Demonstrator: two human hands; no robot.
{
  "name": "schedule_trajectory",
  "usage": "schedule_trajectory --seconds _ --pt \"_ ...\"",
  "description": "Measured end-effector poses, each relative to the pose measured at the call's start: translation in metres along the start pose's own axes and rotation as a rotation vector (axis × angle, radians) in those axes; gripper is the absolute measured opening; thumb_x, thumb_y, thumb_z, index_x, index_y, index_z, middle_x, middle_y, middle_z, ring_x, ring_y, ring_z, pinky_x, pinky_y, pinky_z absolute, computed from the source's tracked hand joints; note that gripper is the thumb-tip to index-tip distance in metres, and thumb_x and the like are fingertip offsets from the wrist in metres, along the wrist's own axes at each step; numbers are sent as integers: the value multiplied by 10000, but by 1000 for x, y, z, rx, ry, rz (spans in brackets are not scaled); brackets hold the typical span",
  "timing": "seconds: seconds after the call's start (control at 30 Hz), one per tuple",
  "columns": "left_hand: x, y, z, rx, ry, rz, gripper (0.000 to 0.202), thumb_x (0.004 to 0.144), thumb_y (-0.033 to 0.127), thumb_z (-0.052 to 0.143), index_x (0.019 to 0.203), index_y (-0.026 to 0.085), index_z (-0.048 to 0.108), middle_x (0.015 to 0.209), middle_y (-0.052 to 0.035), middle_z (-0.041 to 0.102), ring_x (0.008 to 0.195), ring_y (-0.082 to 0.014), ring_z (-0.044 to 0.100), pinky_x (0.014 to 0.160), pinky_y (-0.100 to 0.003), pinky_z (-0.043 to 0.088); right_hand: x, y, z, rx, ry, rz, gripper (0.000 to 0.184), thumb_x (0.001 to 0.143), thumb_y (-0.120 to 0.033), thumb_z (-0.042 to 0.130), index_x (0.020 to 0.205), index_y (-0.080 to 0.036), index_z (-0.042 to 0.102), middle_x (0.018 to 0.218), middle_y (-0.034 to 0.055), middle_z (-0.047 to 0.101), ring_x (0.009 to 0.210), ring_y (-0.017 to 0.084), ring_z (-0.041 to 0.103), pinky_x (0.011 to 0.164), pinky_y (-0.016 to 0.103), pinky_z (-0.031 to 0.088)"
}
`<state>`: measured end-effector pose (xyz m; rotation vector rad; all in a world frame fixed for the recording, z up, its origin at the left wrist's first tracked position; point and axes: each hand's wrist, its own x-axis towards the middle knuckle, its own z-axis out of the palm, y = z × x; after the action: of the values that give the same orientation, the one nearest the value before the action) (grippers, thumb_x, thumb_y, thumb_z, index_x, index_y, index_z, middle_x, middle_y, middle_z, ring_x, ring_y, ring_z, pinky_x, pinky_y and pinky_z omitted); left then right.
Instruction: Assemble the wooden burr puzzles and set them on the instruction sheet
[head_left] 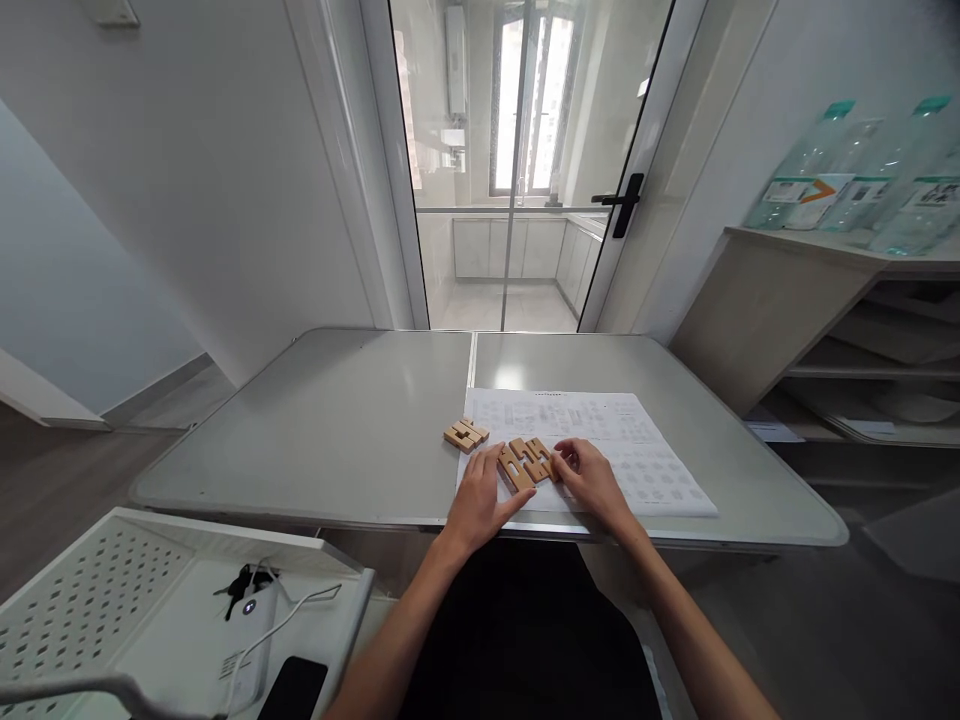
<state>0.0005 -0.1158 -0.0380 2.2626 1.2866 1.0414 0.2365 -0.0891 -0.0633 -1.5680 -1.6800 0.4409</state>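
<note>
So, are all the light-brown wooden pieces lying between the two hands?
No, one cluster of light-brown wooden pieces lies outside them, beyond the left hand.

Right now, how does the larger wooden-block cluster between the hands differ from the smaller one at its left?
The larger cluster spreads wider; the smaller cluster is more compact. The larger cluster lies on the printed sheet; the smaller cluster straddles its left edge. The left hand and right hand touch the larger cluster, not the smaller. Both are light-brown wood.
</note>
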Motion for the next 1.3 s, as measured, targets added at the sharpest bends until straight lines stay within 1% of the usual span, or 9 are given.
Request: schedule_trajectory --seconds 0.1,0.27,0.4,0.57,0.63,0.73,0.83,1.0,1.3 --pt "0 2 -2 -41 25 -17 738 912 504 720 1505 242 367 1469 -141 537 1412 -309 497 1194 -530 415 -3 4 2 -114 -35 12 291 886 -458 617 983 -190 678 925 97 698 879 272 630 817 379 474" --pt "-1 2 -3 -76 47 -13 766 910 505 725 1533 270 347 1494 -139 521 1433 -323 484 1195 -546 410 -5 2 6 -279 -50 27 249 886 -453 652 801 -219 654 844 109 693 860 289 628 760 364 433" --pt "-2 1 -4 -114 54 -38 742 922 515 707 1526 269 354 1517 -134 505 1447 -316 469 1191 -526 416 -5 -8 0 -276 -63 53 255 926 -406 605 740 -231 624 827 109 699 815 273 628 694 343 388" --pt "-1 3 -8 -183 78 -111 728 928 551 683 1518 266 366 1505 -138 521 1385 -325 524 1134 -517 461 -17 -31 -21 85 -69 164 348 1003 -515 465 840 -250 620 755 43 688 702 232 619 670 329 405" --pt "-1 3 -9 -223 92 -115 724 931 553 677 1520 265 369 1502 -139 527 1362 -324 540 1115 -513 470 -25 -44 -28 297 -164 204 428 990 -617 461 824 -245 594 662 4 610 598 192 544 623 315 394" --pt "-1 3 -11 -286 89 -86 702 944 533 668 1523 266 375 1537 -135 504 1394 -311 509 1123 -493 456 -35 -63 -32 641 -360 302 523 895 -746 544 802 -231 538 622 -50 453 495 116 350 508 272 263" --pt "-2 1 -13 -360 86 -88 698 944 501 678 1532 264 385 1569 -137 483 1415 -309 493 1120 -482 454 -40 -75 -32 848 -438 387 559 823 -758 655 787 -225 491 635 -69 382 494 77 243 490 252 152" --pt "2 -8 -19 -604 62 -119 743 865 498 771 1504 245 489 1528 -161 550 1423 -342 507 1108 -498 468 -41 -78 -33 994 -491 485 594 786 -716 749 766 -226 413 624 -92 306 497 50 157 490 248 67" --pt "7 -13 -29 -937 -81 -153 818 758 547 858 1465 238 588 1544 -176 538 1427 -385 511 1165 -534 423 -37 -74 -29 1041 -557 494 552 790 -675 777 802 -207 484 632 -90 310 511 53 148 488 249 75"
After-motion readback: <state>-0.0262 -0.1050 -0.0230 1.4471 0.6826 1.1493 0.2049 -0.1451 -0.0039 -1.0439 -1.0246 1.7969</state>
